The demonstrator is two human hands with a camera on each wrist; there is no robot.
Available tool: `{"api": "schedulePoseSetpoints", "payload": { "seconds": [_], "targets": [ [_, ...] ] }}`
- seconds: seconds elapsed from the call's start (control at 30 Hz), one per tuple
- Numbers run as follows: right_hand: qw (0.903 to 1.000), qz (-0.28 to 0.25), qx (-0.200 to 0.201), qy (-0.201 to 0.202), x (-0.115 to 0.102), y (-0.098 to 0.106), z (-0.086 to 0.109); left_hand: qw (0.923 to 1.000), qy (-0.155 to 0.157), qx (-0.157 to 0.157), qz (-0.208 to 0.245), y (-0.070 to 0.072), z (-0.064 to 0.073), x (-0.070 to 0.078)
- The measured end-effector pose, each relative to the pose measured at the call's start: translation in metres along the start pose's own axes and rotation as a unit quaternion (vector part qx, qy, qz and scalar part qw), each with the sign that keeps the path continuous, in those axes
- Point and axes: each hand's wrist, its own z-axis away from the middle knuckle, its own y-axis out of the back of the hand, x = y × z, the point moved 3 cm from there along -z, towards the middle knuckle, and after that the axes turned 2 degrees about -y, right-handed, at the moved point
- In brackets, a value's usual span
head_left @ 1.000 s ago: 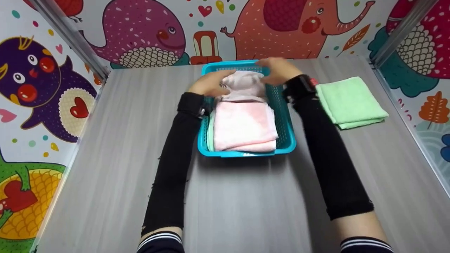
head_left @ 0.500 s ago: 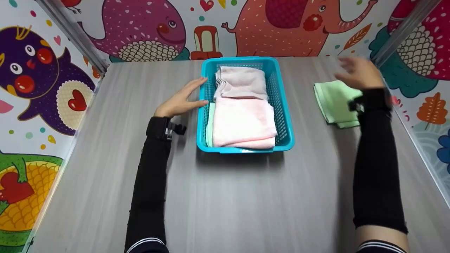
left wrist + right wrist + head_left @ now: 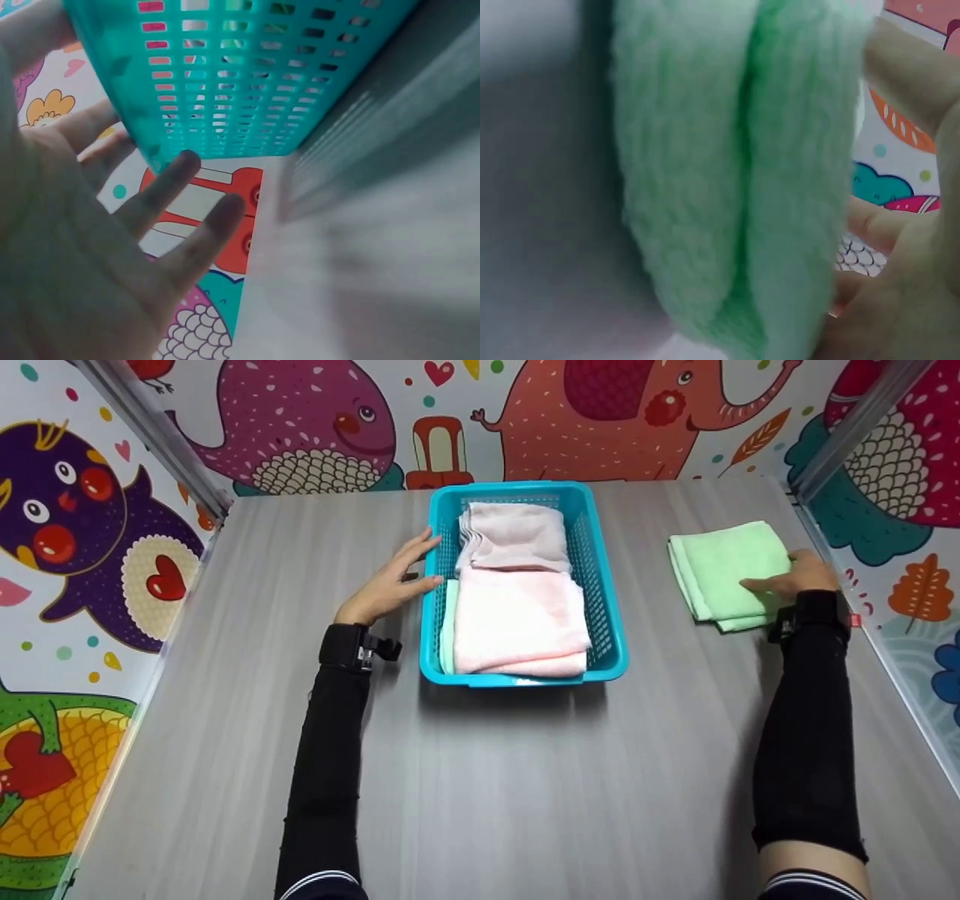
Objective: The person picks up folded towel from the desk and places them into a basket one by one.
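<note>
A folded light-green towel (image 3: 731, 570) lies on the table to the right of the basket. My right hand (image 3: 806, 574) is at its right side, thumb laid over the top and the other fingers along the far right edge. The towel's thick folded layers (image 3: 735, 180) fill the middle of the right wrist view. My left hand (image 3: 386, 585) is spread beside a turquoise plastic basket (image 3: 611, 622), fingertips right at its left rim. Inside the basket are a folded pink towel (image 3: 521, 622), a pale pinkish-grey towel (image 3: 519, 536) behind it, and a green edge at the left.
The grey wood-grain table (image 3: 495, 780) carries the basket near its back edge. Printed cartoon panels stand around it, with an elephant wall (image 3: 600, 427) behind and a metal corner post (image 3: 832, 442) at the back right.
My right hand has left the basket, moved right and come down on the green towel. My left hand has drawn back from the towels inside the basket to its left rim.
</note>
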Motion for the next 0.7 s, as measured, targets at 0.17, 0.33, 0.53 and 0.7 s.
{"api": "schedulePoseSetpoints", "payload": {
  "seconds": [0.17,0.33,0.53,0.7],
  "targets": [
    [0.9996,-0.003,-0.029,0.006,-0.024,-0.013,0.002,1.0,0.007,0.004,0.004,0.0,0.002,0.007],
    [0.9979,0.016,-0.045,0.044,-0.06,-0.036,0.005,0.9999,0.013,-0.001,0.007,0.0,0.009,0.028],
    [0.9952,0.008,-0.035,0.091,-0.102,-0.067,0.01,0.9999,0.004,-0.003,0.011,-0.001,0.012,0.038],
    [0.9926,-0.012,-0.045,0.113,-0.119,-0.084,0.01,0.9999,0.002,-0.003,0.01,-0.002,0.01,0.033]
  ]
}}
